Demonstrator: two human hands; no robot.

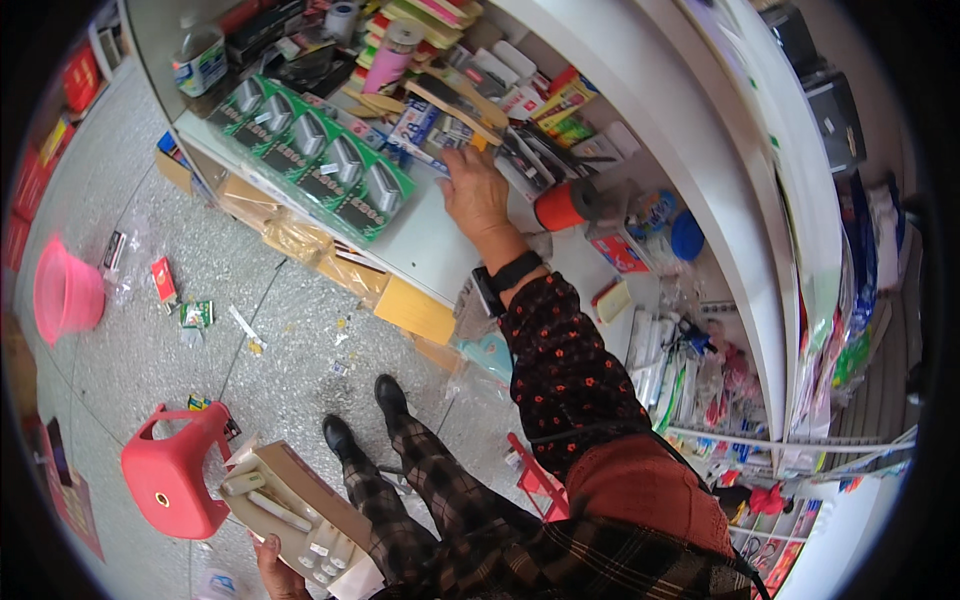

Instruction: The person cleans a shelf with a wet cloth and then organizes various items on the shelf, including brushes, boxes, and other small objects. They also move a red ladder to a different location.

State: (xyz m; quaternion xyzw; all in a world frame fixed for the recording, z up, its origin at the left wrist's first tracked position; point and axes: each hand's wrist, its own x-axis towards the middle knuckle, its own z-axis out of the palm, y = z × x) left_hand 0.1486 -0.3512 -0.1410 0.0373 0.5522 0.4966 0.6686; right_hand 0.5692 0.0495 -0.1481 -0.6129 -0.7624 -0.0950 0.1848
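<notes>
My right hand (477,196) reaches over the white shelf (435,247), its fingertips at small boxed goods beside a blue-and-white box (414,124). Whether the fingers grip anything cannot be told. Wooden-backed brushes (454,109) lie just beyond it. To its left is a row of green and black boxes (315,154) with pictures of a metallic item. A red spool (562,205) lies to its right. Low in the view, my left hand (277,566) holds an open cardboard box (322,487) with several white packaged items (326,544) inside.
A red plastic stool (174,476) and a pink bucket (67,292) stand on the speckled floor, with scattered wrappers and a red packet (163,281). Yellow cardboard (415,309) juts out below the shelf edge. A clear bottle (200,60) stands at the shelf's far left.
</notes>
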